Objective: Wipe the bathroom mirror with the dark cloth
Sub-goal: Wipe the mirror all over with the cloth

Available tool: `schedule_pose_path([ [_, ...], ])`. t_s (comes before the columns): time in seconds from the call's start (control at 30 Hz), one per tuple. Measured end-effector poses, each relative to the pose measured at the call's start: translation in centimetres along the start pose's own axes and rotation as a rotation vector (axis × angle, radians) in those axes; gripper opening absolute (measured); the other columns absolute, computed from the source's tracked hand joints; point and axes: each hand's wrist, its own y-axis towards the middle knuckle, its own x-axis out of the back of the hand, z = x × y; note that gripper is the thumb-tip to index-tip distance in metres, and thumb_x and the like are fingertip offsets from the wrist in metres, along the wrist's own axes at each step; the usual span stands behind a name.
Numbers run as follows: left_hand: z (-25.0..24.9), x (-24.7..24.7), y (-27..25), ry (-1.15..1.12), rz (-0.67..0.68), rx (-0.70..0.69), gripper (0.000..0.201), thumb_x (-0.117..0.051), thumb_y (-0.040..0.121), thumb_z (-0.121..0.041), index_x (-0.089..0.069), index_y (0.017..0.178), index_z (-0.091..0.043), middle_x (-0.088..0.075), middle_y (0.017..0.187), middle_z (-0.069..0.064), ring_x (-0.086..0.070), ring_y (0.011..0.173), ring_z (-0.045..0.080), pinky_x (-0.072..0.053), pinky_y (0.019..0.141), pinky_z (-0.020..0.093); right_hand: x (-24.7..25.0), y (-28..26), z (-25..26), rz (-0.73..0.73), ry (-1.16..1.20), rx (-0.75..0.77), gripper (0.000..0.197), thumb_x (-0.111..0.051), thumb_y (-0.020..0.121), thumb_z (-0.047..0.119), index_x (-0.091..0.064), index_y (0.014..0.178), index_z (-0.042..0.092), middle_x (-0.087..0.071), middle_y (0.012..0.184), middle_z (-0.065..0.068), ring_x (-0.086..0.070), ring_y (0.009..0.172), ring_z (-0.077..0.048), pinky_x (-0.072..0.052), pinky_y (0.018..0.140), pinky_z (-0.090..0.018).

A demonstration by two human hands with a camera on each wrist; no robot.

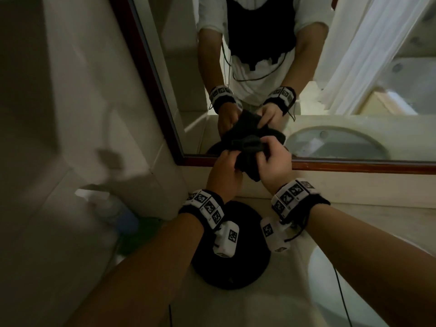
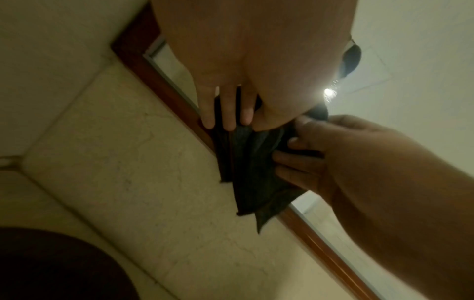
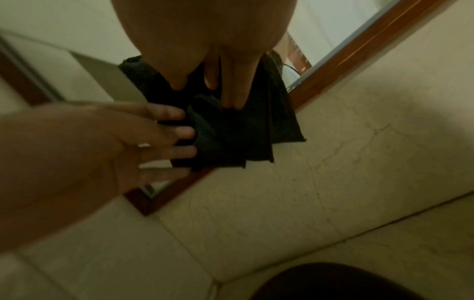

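Both hands work the cloth (image 1: 245, 149) in mid-air, just in front of the mirror's (image 1: 271, 67) lower frame (image 1: 354, 166) — it is bunched, not flat. Our left hand (image 1: 225, 169) curls round one side; our right hand (image 1: 273, 164) pinches the other. By our judgement, wiping has not begun — no cloth on the glass. Left to do: fold, press, wipe.

Spray bottle (image 1: 111, 208) blurred; dark cloth (image 1: 247, 152) partly hidden behind fingers (image 1: 266, 147).
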Motion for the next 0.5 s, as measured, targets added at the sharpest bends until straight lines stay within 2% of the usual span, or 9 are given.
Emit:
schedule_pose_path([
  [0.1,0.8,1.8,0.2,-0.037,0.016,0.102,0.032,-0.052,0.09,-0.001,-0.06,0.12,-0.008,-0.06,0.121,0.015,-0.058,0.108,0.03,-0.049,0.092,0.041,-2.0,-0.9,-0.7,0.139,-0.053,0.103,0.045,-0.067,0.089,0.016,-0.052,0.13,0.006,-0.057,0.121,-0.01,-0.054,0.108,-0.021,-0.04,0.09,-0.021],
  [0.2,2.2,3.1,0.8,0.03,0.006,0.214,0.023,-0.055,0.088,-0.013,-0.063,0.109,-0.016,-0.068,0.106,0.007,-0.063,0.096,0.026,-0.054,0.083,0.043,-3.5,-1.9,-2.0,0.268,-0.224,0.191,0.07,-0.072,0.083,0.017,-0.04,0.145,0.007,-0.048,0.132,-0.013,-0.053,0.112,-0.033,-0.05,0.093,-0.041],
  [0.3,3.5,4.2,0.9,0.171,-0.051,0.243,0.014,-0.057,0.086,-0.016,-0.065,0.096,-0.013,-0.066,0.098,0.009,-0.062,0.092,0.029,-0.054,0.077,0.042,-4.1,-2.7,-2.9,0.373,-0.482,0.277,0.087,-0.074,0.079,0.017,-0.028,0.154,0.015,-0.046,0.139,-0.01,-0.053,0.113,-0.038,-0.05,0.091,-0.046],
  [0.4,4.7,4.8,0.8,0.317,-0.042,0.266,0.024,-0.057,0.086,-0.013,-0.065,0.108,-0.012,-0.057,0.118,0.013,-0.052,0.111,0.031,-0.049,0.091,0.045,-4.8,-2.8,-3.6,0.374,-0.646,0.378,0.088,-0.078,0.075,0.019,-0.036,0.151,0.019,-0.053,0.137,-0.006,-0.056,0.115,-0.037,-0.048,0.094,-0.049],
  [0.5,5.8,4.9,0.5,0.364,0.073,0.268,0.036,-0.054,0.089,-0.013,-0.06,0.125,-0.013,-0.05,0.132,0.01,-0.046,0.122,0.029,-0.044,0.1,0.043,-5.1,-2.4,-4.2,0.327,-0.7,0.464,0.079,-0.079,0.068,0.011,-0.051,0.141,0.017,-0.063,0.124,-0.005,-0.063,0.102,-0.036,-0.051,0.087,-0.047],
])
